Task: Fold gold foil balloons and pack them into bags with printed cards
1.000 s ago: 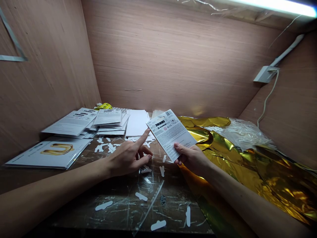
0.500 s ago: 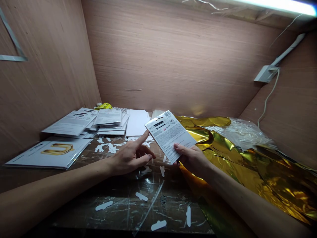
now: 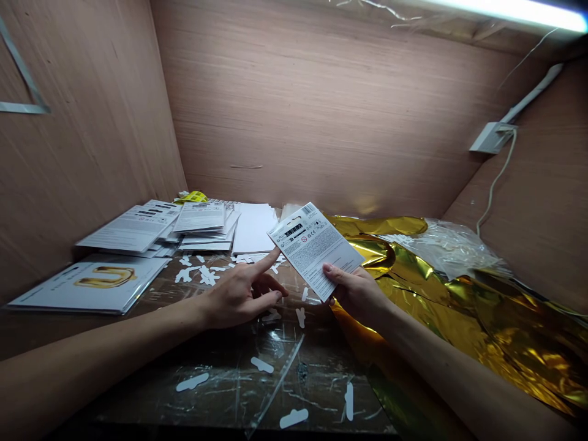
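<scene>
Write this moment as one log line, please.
right hand: holding printed card | left hand: index finger extended at card edge, contact unclear | nearby: white cutouts, gold foil

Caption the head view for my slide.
Right hand holds a printed packaging card; left hand points at its edge.

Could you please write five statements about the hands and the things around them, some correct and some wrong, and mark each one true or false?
1. The right hand holds a white rectangular printed card. True.
2. Shiny gold foil lies left of the card. False: the shiny gold foil lies to its right.
3. The left hand extends its index finger toward the card. True.
4. Small white elongated tabs form one neat pile. False: the tabs are scattered over the dark brown tabletop.
5. A flat white package showing a gold letter U lies at the left. True.
</scene>
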Demonstrator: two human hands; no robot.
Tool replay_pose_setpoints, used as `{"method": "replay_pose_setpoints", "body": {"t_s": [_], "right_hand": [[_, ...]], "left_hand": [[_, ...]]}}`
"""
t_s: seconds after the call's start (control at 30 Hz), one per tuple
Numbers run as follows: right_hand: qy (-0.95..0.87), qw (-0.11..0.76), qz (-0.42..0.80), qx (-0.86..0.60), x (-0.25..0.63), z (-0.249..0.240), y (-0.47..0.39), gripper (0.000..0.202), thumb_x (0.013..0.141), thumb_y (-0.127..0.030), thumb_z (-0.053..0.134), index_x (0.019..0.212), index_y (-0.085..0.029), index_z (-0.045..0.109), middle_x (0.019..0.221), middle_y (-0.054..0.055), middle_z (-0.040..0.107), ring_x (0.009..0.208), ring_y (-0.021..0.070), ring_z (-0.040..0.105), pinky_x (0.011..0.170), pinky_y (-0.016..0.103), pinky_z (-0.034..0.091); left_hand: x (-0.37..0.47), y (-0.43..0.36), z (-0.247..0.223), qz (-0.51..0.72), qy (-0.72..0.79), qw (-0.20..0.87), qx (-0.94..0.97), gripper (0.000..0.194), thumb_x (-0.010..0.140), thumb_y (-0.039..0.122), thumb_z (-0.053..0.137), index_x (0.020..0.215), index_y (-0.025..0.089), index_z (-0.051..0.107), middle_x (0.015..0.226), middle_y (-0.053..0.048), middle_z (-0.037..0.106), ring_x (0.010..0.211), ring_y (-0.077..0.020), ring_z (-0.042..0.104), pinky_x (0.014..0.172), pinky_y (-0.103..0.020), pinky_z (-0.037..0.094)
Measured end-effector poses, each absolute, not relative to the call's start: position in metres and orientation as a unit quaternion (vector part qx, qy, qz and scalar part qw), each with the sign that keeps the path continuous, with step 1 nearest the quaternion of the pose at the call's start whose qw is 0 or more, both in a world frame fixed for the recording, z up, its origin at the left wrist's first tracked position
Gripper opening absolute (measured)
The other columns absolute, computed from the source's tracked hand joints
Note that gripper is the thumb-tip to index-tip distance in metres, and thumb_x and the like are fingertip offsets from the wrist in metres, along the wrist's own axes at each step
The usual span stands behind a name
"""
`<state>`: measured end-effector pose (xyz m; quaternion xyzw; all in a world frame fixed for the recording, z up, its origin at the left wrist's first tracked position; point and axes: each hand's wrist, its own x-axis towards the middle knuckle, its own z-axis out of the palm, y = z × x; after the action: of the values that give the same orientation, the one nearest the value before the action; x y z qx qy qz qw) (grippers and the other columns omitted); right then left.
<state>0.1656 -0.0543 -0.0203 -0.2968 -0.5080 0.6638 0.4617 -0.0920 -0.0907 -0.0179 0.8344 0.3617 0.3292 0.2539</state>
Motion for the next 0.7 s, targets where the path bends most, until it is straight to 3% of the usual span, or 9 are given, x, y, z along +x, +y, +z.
{"method": "replay_pose_setpoints", "body": {"t_s": [0.1, 0.2, 0.3, 0.37, 0.43, 0.7], "right_hand": [[-0.514, 0.460, 0.660, -0.299, 0.166, -0.021, -0.053, 0.038, 0.073, -0.040, 0.087, 0.088, -0.010, 0.069, 0.074, 0.005, 0.066, 0.054, 0.0117, 0.058, 0.044, 0.023, 0.050], [-0.516, 0.458, 0.656, -0.305, 0.164, -0.020, -0.053, 0.039, 0.072, -0.041, 0.087, 0.087, -0.011, 0.068, 0.072, 0.004, 0.064, 0.053, 0.0109, 0.056, 0.041, 0.022, 0.047], [-0.522, 0.459, 0.649, -0.310, 0.164, -0.019, -0.054, 0.039, 0.071, -0.041, 0.088, 0.085, -0.011, 0.067, 0.070, 0.002, 0.063, 0.052, 0.0107, 0.055, 0.041, 0.022, 0.046], [-0.541, 0.448, 0.642, -0.307, 0.165, -0.019, -0.055, 0.038, 0.072, -0.042, 0.086, 0.084, -0.012, 0.067, 0.068, 0.002, 0.063, 0.051, 0.0108, 0.055, 0.041, 0.023, 0.046], [-0.564, 0.430, 0.634, -0.308, 0.166, -0.021, -0.055, 0.037, 0.077, -0.043, 0.083, 0.087, -0.012, 0.068, 0.069, 0.003, 0.065, 0.050, 0.0116, 0.057, 0.043, 0.024, 0.049], [-0.631, 0.376, 0.599, -0.318, 0.170, -0.028, -0.051, 0.036, 0.083, -0.049, 0.075, 0.086, -0.014, 0.066, 0.064, 0.004, 0.066, 0.048, 0.0150, 0.060, 0.043, 0.025, 0.048]], "left_hand": [[-0.092, -0.091, -0.019, 0.322, 0.354, 0.266, 0.837, 0.084, 0.092, 0.022, 0.061, 0.162, 0.020, 0.015, 0.110, -0.009, 0.078, 0.078, -0.0176, 0.076, 0.068, -0.028, 0.060], [-0.092, -0.093, -0.016, 0.377, 0.348, 0.274, 0.813, 0.072, 0.091, 0.026, 0.065, 0.156, 0.017, 0.036, 0.119, -0.013, 0.075, 0.075, -0.0180, 0.076, 0.067, -0.030, 0.062], [-0.091, -0.093, -0.008, 0.516, 0.369, 0.298, 0.713, 0.040, 0.090, 0.032, 0.070, 0.124, 0.013, 0.067, 0.109, -0.014, 0.078, 0.068, -0.0170, 0.075, 0.066, -0.030, 0.064], [-0.090, -0.091, -0.003, 0.574, 0.392, 0.339, 0.634, 0.030, 0.086, 0.036, 0.077, 0.103, 0.012, 0.070, 0.094, -0.011, 0.079, 0.068, -0.0187, 0.076, 0.064, -0.029, 0.064], [-0.090, -0.086, -0.001, 0.584, 0.405, 0.393, 0.583, 0.034, 0.079, 0.036, 0.084, 0.096, 0.012, 0.066, 0.087, -0.010, 0.079, 0.072, -0.0224, 0.077, 0.064, -0.029, 0.065], [-0.093, -0.075, -0.010, 0.545, 0.396, 0.521, 0.525, 0.065, 0.080, 0.032, 0.084, 0.135, 0.015, 0.054, 0.102, -0.014, 0.079, 0.084, -0.0245, 0.078, 0.086, -0.043, 0.065]]}}
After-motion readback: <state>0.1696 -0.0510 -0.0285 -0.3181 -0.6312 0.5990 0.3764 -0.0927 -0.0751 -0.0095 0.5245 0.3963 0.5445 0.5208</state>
